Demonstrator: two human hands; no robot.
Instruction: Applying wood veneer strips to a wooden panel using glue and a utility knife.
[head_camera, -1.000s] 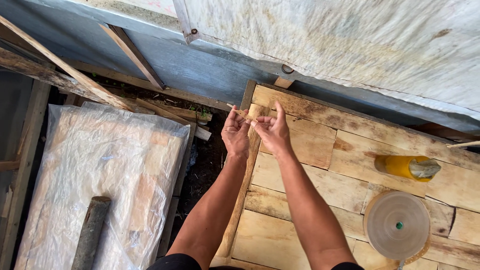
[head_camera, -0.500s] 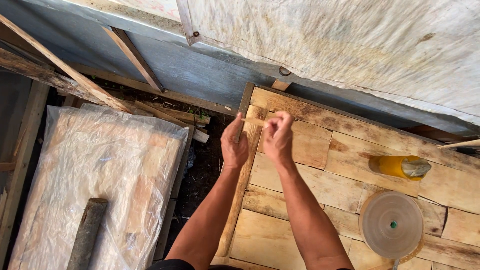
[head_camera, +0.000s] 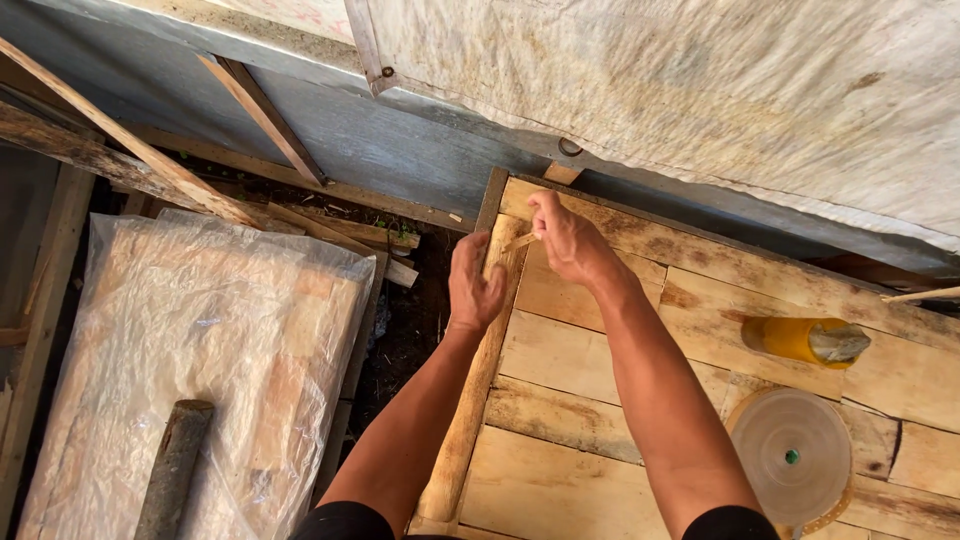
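A rough plank table (head_camera: 610, 460) carries a yellow bottle (head_camera: 795, 338) lying on its side, a clear round lid (head_camera: 792, 455) near it, and a wooden pole (head_camera: 478, 375) along its left edge.

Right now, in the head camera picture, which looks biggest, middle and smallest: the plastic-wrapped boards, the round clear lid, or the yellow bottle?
1. Plastic-wrapped boards: biggest by far.
2. Round clear lid: middle.
3. Yellow bottle: smallest, though not much smaller than the lid.
All three lie at about the same distance from the camera, so the order seems fair.
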